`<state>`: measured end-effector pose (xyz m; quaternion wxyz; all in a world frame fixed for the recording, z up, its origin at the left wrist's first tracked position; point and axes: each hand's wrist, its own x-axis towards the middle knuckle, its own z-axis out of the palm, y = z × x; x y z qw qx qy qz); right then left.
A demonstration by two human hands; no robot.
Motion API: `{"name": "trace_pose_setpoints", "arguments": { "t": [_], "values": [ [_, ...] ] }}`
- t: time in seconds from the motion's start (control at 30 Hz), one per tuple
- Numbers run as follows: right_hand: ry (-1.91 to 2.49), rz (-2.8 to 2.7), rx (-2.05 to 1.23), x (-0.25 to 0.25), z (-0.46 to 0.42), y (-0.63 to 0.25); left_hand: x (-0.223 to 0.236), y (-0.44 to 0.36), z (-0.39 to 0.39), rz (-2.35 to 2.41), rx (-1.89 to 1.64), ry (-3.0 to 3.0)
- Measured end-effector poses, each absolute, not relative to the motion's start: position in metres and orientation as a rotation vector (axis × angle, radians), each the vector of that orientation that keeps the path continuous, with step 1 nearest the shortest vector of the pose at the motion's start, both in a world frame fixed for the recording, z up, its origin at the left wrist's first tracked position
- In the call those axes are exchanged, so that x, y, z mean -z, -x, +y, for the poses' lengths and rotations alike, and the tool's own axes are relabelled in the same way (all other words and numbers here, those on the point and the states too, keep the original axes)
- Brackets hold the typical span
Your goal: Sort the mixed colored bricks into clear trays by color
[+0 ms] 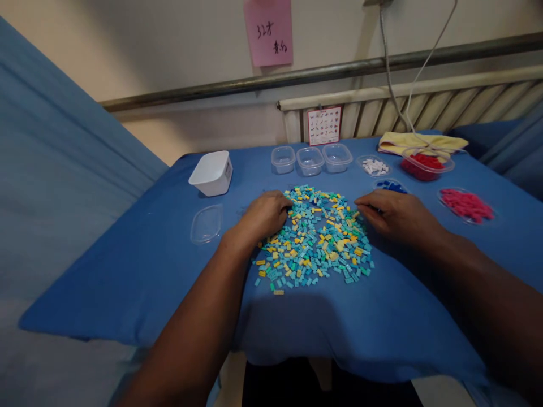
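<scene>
Two bare hands at the edges of a spread of small plastic bricks on a blue cloth.

The left hand [266,215] touches the upper left edge of the loose heap of small turquoise, yellow and green plastic bricks [305,243], its fingers curled close together; whether they pinch a brick, I cannot tell. The right hand [396,217] is at the heap's upper right edge, thumb and fingertips drawn together; anything between them is too small to tell. The heap lies on the blue cloth-covered table [169,271], between the hands and spilling toward the near edge. Beyond it stand three clear plastic tubs [310,161] in a row. Near the right hand are shallow clear dishes of dark blue pieces [391,186], white pieces [375,167] and pink pieces [467,205]. A white plastic box [212,173] stands at the left, behind a clear plastic lid [207,224].
</scene>
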<state>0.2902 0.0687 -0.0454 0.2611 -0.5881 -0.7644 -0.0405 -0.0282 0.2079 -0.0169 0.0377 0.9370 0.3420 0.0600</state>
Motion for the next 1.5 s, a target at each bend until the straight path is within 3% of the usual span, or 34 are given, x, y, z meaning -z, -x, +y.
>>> {"name": "trace_pose_setpoints", "arguments": {
  "t": [0.3, 0.77, 1.27, 1.5],
  "values": [
    [1.585, -2.115, 0.065, 0.050, 0.068, -0.294, 0.004, 0.038, 0.206, 1.337, -0.135, -2.723],
    [1.595, -2.171, 0.045, 0.045, 0.067, -0.285, 0.012, 0.026, 0.206, 1.081, -0.098, -3.041],
    [1.565, -2.198, -0.002, 0.044, 0.064, -0.281, 0.005, 0.024, 0.205, 1.243, 0.014, -2.736],
    [1.546, -2.198, -0.005, 0.049, 0.065, -0.282, 0.003, 0.026, 0.201, 1.253, -0.116, -2.862]
  ]
}}
